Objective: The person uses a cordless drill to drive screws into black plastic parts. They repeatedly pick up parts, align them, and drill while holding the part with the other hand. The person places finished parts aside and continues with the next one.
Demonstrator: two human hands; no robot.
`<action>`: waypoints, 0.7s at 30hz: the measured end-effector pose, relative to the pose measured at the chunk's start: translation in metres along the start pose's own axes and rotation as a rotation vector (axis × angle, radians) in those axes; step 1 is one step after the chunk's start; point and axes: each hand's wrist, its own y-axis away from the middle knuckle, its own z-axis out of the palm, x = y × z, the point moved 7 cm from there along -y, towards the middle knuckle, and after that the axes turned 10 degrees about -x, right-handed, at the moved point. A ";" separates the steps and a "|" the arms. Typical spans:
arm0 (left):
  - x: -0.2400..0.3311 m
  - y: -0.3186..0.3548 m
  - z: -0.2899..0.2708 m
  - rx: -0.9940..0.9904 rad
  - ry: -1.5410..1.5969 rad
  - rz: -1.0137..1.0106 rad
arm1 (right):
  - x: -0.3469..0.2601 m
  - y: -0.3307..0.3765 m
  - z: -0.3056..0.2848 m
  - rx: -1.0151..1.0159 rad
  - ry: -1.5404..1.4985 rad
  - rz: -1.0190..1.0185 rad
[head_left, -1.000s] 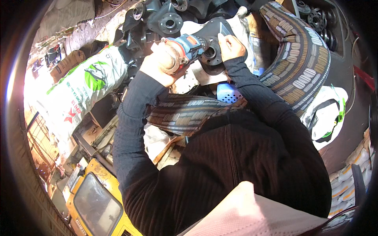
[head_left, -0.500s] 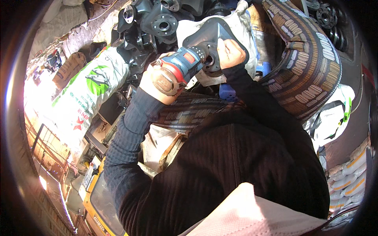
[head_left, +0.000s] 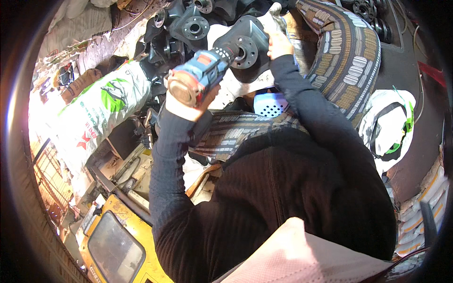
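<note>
Casting: we steady the dark flanged metal part (head_left: 247,45) with our right hand (head_left: 278,45), grip closed on its edge.
Drill: our left hand (head_left: 188,101) wraps the blue power tool (head_left: 203,75), tip in the flange's centre hole.
Risk: the tool could twist the part loose toward our fingers.

A long white woven sack (head_left: 101,111) with a green emblem and red lettering lies on its side at the left, just beside the dark castings. More white sacks (head_left: 75,23) lie at the top left, and a brown bag (head_left: 82,81) sits near the long sack's upper end. At the lower right edge, pale sacks (head_left: 422,221) are stacked on one another.
</note>
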 end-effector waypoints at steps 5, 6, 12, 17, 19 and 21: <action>0.033 0.037 0.010 0.038 0.163 -0.051 | -0.021 0.044 0.003 -0.585 -0.911 0.170; 0.036 0.043 0.013 0.035 0.257 -0.060 | -0.022 0.050 0.001 -0.560 -0.850 0.188; 0.056 0.052 0.022 0.036 0.186 -0.001 | -0.036 0.075 0.017 -0.753 -0.852 0.221; 0.053 0.051 0.025 0.021 0.269 -0.081 | -0.032 0.082 0.021 -0.792 -0.983 0.328; 0.053 0.050 0.025 0.006 0.232 -0.073 | -0.029 0.082 0.021 -0.764 -0.970 0.347; 0.054 0.049 0.025 -0.006 0.178 -0.053 | -0.023 0.079 0.019 -0.687 -0.893 0.358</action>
